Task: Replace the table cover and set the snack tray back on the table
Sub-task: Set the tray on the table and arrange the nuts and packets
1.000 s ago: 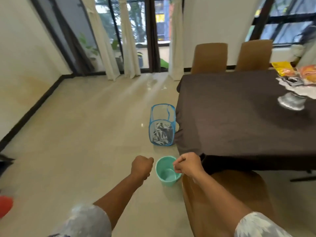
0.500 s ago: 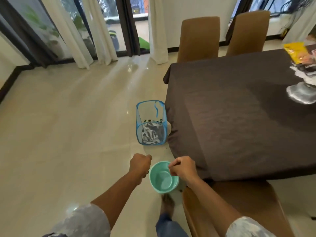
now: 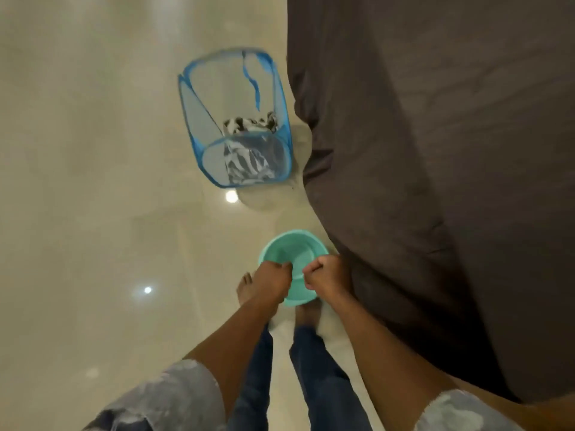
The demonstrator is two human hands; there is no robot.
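Above the teal basin point(image 3: 292, 253) by my feet point(image 3: 245, 287), my left hand point(image 3: 273, 279) and right hand point(image 3: 325, 275) hang as closed fists holding nothing I can see, probably since the brown table cover point(image 3: 435, 150) already drapes down on my right, snack tray out of view.

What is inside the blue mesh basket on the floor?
A crumpled black-and-white cloth lies at the bottom of the blue mesh basket. Anything under the cloth is covered and cannot be seen.
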